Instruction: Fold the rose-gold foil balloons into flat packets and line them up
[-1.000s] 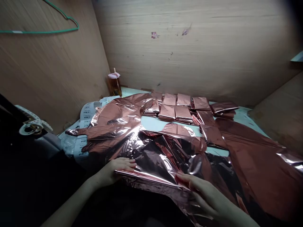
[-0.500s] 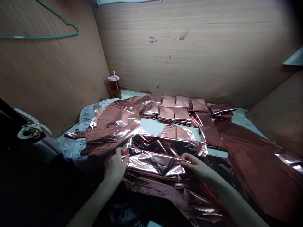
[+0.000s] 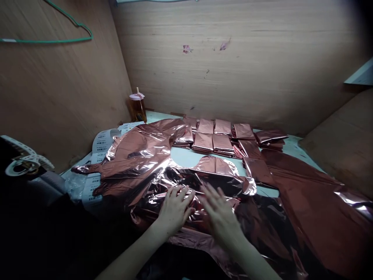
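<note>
Flat on the foil in front of me lies my left hand (image 3: 175, 212), its fingers stretched out. Beside it my right hand (image 3: 220, 217), slightly blurred, has its fingers spread over the same folded part. This foil is a flat, uninflated rose-gold foil balloon (image 3: 142, 153), shiny and creased, with its curved end and tabs reaching to the left. Another balloon's curved edge (image 3: 217, 165) shows just behind the hands. Neat folded foil balloons (image 3: 203, 142) lie in stacks at the back of the table. The foil under both palms is hidden.
More flat foil (image 3: 317, 210) spreads across the right side. A lidded drink cup (image 3: 137, 108) with a straw stands in the back left corner. Printed label strips (image 3: 100, 146) lie at left, near a white ring-shaped object (image 3: 23, 166). A green hanger (image 3: 58, 41) hangs on the wooden wall (image 3: 227, 77).
Both hands have let go of the pinched foil edge and come together at the middle, now with fingers spread on it. The raised strip of foil has been folded down.
</note>
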A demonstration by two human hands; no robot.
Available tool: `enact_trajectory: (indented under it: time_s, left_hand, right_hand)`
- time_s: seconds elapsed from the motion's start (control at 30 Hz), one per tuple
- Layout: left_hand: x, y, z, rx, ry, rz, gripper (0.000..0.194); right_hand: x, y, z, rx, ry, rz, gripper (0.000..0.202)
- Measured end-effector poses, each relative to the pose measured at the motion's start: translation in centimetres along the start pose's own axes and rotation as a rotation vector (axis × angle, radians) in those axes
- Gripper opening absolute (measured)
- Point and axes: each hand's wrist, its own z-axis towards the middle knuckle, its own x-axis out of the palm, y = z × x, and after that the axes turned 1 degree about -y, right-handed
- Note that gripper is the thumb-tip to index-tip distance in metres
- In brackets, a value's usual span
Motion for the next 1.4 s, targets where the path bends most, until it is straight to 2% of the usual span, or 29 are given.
enact_trajectory:
  time_s: [0.03,0.07,0.13,0.23,0.3,0.37,0.43,0.5,0.57,0.6,0.67,0.7,0.77,0.83,0.9,0.93,1.0,1.07,1.13,1.17,1.2,1.23,1.3,1.37,1.4]
  left_hand:
    - [0.0,0.2,-0.2,-0.011,-0.002,0.012,0.050]
    - [0.0,0.4,-0.4,-0.027,-0.005,0.027,0.053]
    - [-0.1,1.1,-0.9,-0.063,-0.012,0.062,0.060]
    - [-0.1,1.9,-1.4,-0.093,-0.013,0.099,0.064]
    - [-0.1,2.0,-1.4,-0.097,-0.006,0.108,0.063]
    - [-0.1,1.9,-1.3,-0.103,0.003,0.108,0.060]
    - [-0.1,1.8,-1.3,-0.108,0.013,0.102,0.058]
    - [-0.1,1.8,-1.3,-0.121,0.011,0.092,0.057]
    - [-0.2,1.8,-1.4,-0.144,-0.002,0.077,0.058]
    - [-0.3,1.7,-1.5,-0.162,-0.008,0.069,0.059]
    - [-0.5,1.5,-1.5,-0.212,0.001,0.054,0.057]
    - [-0.6,1.2,-1.5,-0.243,0.030,0.049,0.052]
    - [-0.7,0.7,-1.3,-0.297,0.137,0.039,0.043]
    - [-0.8,0.5,-1.2,-0.314,0.218,0.007,0.041]
    - [-0.7,1.0,-1.5,-0.318,0.173,-0.025,0.039]
    - [-0.7,1.5,-1.8,-0.336,0.103,-0.032,0.040]
    - [-0.9,2.8,-2.8,-0.411,-0.102,-0.020,0.046]
    - [-1.7,3.5,-3.9,-0.478,-0.416,0.001,0.048]
    - [-2.6,3.0,-4.5,-0.446,-0.729,0.046,0.055]
    - [-2.8,2.3,-4.5,-0.364,-0.801,0.078,0.060]
    - [-2.9,1.3,-4.3,-0.253,-0.781,0.106,0.063]
    - [-2.7,0.2,-3.9,-0.133,-0.674,0.129,0.064]
    - [-1.7,-1.5,-2.8,0.037,-0.357,0.142,0.062]
    - [-0.3,-2.2,-1.7,0.023,-0.124,0.146,0.060]
    - [0.4,-2.1,-1.4,-0.020,-0.070,0.152,0.061]
  right_hand:
    - [0.7,0.5,-0.5,-0.095,0.040,0.002,0.042]
    - [1.4,0.7,-1.1,-0.128,0.081,-0.003,0.051]
    - [2.4,-0.1,-2.7,-0.072,0.133,-0.021,0.065]
    - [2.5,-2.7,-3.2,-0.004,0.147,0.016,0.059]
    - [2.0,-4.2,-0.7,0.036,0.127,0.089,0.049]
    - [1.6,-5.3,3.8,0.102,0.173,0.168,0.044]
    - [1.6,-6.1,9.0,0.124,0.311,0.235,0.044]
    - [1.7,-6.4,13.3,0.081,0.442,0.285,0.040]
    - [1.6,-6.1,15.6,0.017,0.498,0.309,0.027]
    - [1.3,-5.6,15.8,-0.008,0.505,0.304,0.019]
    - [0.4,-4.0,14.6,-0.045,0.459,0.248,0.011]
    - [-0.1,-2.9,13.3,-0.054,0.425,0.212,0.015]
    - [-0.8,-0.4,9.4,-0.095,0.328,0.123,0.021]
    - [-0.8,1.7,4.9,-0.176,0.171,0.007,0.020]
    - [0.0,3.1,0.7,-0.215,-0.013,-0.111,0.025]
    - [0.5,3.5,-1.0,-0.200,-0.080,-0.149,0.031]
    - [1.4,3.9,-3.4,-0.101,-0.133,-0.138,0.042]
    - [1.9,4.0,-4.4,0.003,-0.166,-0.048,0.044]
    - [2.3,4.2,-4.5,0.083,-0.206,0.055,0.040]
    - [2.4,4.4,-4.4,0.111,-0.224,0.095,0.038]
    - [2.5,4.6,-4.2,0.130,-0.235,0.123,0.036]
    - [2.6,4.8,-4.0,0.141,-0.244,0.141,0.035]
    - [2.7,5.0,-4.0,0.140,-0.256,0.145,0.031]
    - [2.3,4.6,-4.5,0.106,-0.246,0.111,0.030]
    - [1.8,4.1,-5.0,0.089,-0.233,0.081,0.030]
